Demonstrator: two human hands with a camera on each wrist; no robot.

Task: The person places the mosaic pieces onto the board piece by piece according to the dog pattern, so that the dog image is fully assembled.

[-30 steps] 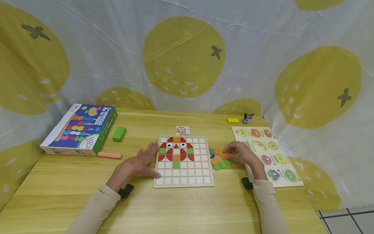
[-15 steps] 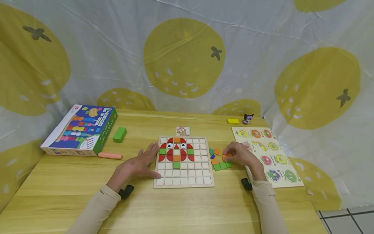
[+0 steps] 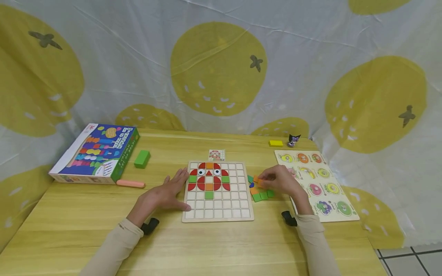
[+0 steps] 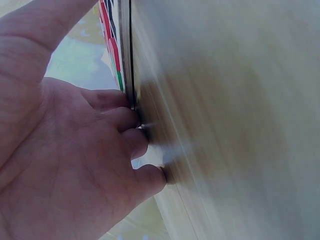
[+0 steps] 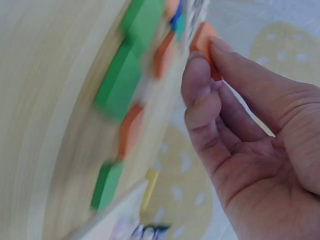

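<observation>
A wooden grid board (image 3: pixel 228 213) lies mid-table, bearing red, orange, green and eye-printed tiles in its upper left cells. My left hand (image 3: pixel 165 194) rests along the board's left edge, thumb by the lower left corner; its fingertips meet the table beside that edge in the left wrist view. Between thumb and forefinger, my right hand (image 3: pixel 283 181) pinches an orange square tile (image 5: pixel 205 47), raised above the table. Below that hand are loose green tiles (image 3: pixel 264 195), orange tiles (image 3: pixel 253 190) and a blue piece (image 3: pixel 251 184), just right of the board.
A small pattern card (image 3: pixel 216 155) lies behind the board. To the right is a fruit puzzle board (image 3: pixel 322 184), with a yellow block (image 3: pixel 276 143) and a figurine (image 3: pixel 293 140) behind. At left sit a toy box (image 3: pixel 100 153), a green block (image 3: pixel 142 159) and a pink stick (image 3: pixel 131 184).
My right hand has lifted an orange tile out of the loose pieces and moved slightly left toward the board. The left hand has stayed in place.
</observation>
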